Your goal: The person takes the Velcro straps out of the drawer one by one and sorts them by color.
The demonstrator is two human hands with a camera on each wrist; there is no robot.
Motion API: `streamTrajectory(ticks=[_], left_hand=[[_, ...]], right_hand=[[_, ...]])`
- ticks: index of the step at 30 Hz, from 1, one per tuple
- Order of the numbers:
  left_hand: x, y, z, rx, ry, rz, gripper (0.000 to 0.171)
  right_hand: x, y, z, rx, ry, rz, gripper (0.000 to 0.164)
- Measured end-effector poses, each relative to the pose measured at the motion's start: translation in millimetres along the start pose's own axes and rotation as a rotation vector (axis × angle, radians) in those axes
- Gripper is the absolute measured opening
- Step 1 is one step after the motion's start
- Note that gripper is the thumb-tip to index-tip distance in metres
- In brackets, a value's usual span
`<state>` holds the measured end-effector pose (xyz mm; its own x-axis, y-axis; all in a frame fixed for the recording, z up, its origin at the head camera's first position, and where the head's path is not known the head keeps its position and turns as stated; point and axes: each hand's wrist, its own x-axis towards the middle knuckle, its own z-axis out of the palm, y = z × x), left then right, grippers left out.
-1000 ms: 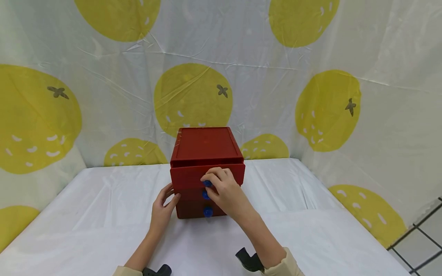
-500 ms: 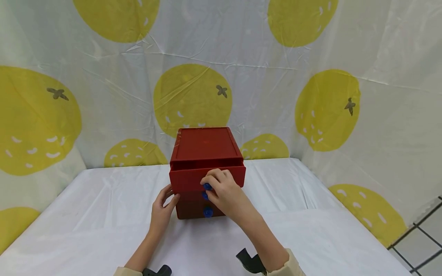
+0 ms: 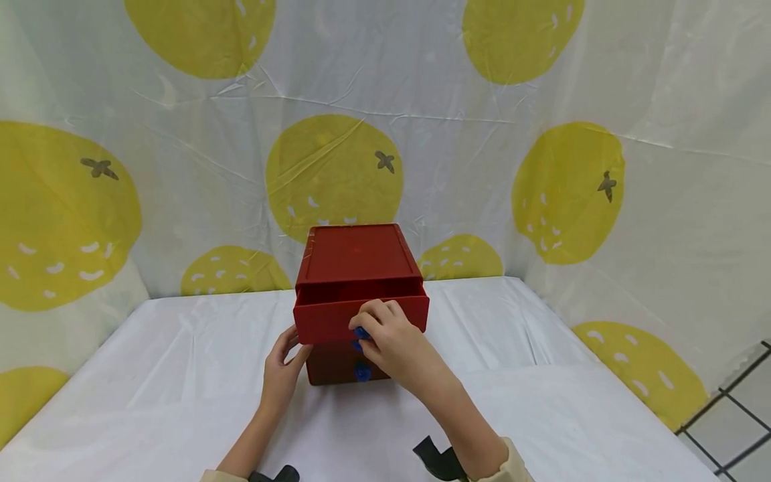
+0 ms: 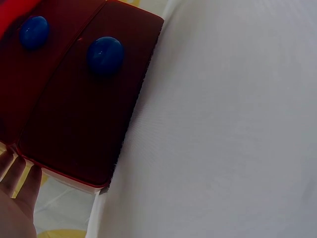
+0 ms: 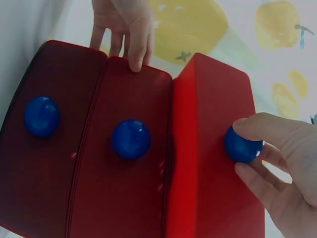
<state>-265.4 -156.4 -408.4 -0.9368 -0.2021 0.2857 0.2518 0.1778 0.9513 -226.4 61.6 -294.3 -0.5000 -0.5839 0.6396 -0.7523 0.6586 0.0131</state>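
Observation:
A small red drawer cabinet [image 3: 360,251] with three drawers and round blue knobs stands on the white-covered table. Its top drawer [image 3: 328,323] is pulled partway out, and a dark gap shows behind its front. My right hand [image 3: 394,345] pinches the top drawer's blue knob [image 5: 242,145] between thumb and fingers. My left hand [image 3: 283,365] rests at the cabinet's left side, fingers fairly straight against the side wall and one fingertip on the middle drawer's front edge [image 5: 134,67]. The middle knob [image 5: 131,139] and bottom knob [image 5: 42,116] are untouched; both lower drawers are closed.
The white tablecloth [image 3: 181,375] surrounds the cabinet. Behind it hangs a white sheet [image 3: 458,161] printed with yellow fruit. A dark wire grid [image 3: 731,402] shows at the lower right. Black straps [image 3: 440,458] sit at the wrists.
The top drawer has slid farther out toward me, with my right hand drawing its knob back. The gap behind its front has widened. My left hand has stayed at the cabinet's side.

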Motion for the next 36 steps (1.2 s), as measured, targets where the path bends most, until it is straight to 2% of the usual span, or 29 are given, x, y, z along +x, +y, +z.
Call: streamTrajectory(ticks=[10,24,36], left_hand=[[-2.2,-0.5,-1.4,0.003,-0.014,-0.017,0.046],[-0.7,-0.9,0.7,-0.029,0.01,0.019,0.042],[-1.8,-2.2,0.6,-0.019,0.023,0.051,0.04]], right_hand=[[-1.7,-3.9,-2.6,-0.024,-0.025,-0.013,0.019],[-3.5,-12.1,-12.0,-0.031,-0.067,0.003,0.019],[-7.1,-17.3,-19.6,-0.056,-0.103,-0.003,0.015]])
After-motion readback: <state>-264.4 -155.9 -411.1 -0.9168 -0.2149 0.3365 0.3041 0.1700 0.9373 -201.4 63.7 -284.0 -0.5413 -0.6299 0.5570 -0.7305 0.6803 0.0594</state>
